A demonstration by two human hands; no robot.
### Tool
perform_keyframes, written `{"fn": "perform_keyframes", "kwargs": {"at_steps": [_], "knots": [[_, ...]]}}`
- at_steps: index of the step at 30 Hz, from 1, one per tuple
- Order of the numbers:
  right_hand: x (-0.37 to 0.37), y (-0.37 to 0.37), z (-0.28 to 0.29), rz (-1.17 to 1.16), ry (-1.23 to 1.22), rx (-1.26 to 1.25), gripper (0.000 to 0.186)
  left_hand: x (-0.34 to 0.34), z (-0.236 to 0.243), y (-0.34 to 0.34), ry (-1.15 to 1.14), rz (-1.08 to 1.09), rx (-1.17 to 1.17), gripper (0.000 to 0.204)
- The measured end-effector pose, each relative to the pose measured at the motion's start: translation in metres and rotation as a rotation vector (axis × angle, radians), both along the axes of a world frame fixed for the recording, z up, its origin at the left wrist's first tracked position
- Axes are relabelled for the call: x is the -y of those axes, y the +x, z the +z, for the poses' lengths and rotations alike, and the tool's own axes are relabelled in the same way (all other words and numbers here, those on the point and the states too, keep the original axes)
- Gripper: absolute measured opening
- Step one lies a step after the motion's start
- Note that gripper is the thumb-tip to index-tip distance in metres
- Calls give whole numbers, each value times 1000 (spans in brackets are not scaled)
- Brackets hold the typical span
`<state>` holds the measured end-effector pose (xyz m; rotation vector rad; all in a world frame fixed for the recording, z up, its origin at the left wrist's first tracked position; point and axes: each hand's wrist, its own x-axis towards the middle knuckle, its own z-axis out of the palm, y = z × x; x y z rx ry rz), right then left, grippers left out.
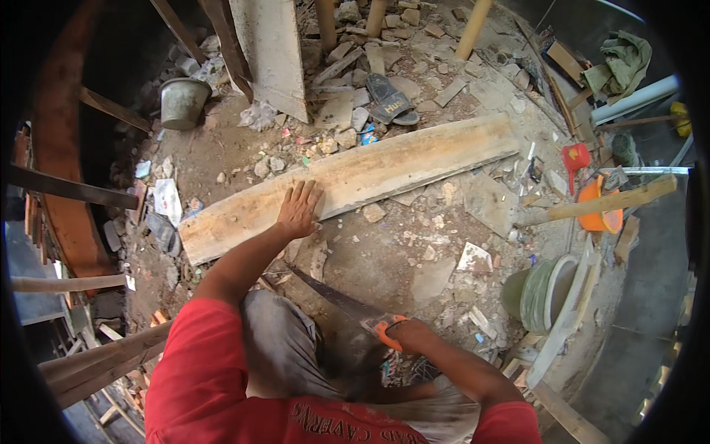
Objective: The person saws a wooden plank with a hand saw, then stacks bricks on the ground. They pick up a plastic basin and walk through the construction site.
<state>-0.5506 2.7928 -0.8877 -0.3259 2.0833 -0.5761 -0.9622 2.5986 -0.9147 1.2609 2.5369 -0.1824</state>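
Observation:
A long, worn wooden plank (414,159) lies slantwise across the rubble ahead of me. My left hand (299,209) rests flat on its near edge, fingers spread, holding nothing. Lower down, my right hand (411,335) is wrapped round the orange handle of a hand saw (329,294). The saw's dark blade points up and left, toward the ground near my knee. It is apart from the plank's middle; whether its tip touches anything, I cannot tell.
Broken tiles and stones litter the ground. A grey bucket (183,103) stands at the far left, near a pair of dark sandals (390,100). To the right are a red dipper (575,159), an orange hard-shelled object (597,206), a wooden pole (592,207) and a tipped green bucket (534,296).

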Motion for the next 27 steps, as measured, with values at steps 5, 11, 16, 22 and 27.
{"fn": "perform_keyframes", "kwargs": {"at_steps": [5, 11, 16, 22, 27], "knots": [[-41, 18, 123, -368, -68, -221, 36, -39, 2, 4, 27, -93, 15, 103], [-38, 49, 201, -1306, -52, -194, 22, -73, -43, -83, 333, 372, -12, 89], [13, 76, 151, -2003, -65, -396, 24, -113, -12, -100, 20, 517, 304, 90], [7, 57, 144, -2073, -189, -838, 26, -106, 2, -60, 44, 453, 260, 85], [1, 28, 180, -1997, -591, -1158, 48, -113, 109, -61, 237, 398, 115, 84]]}}
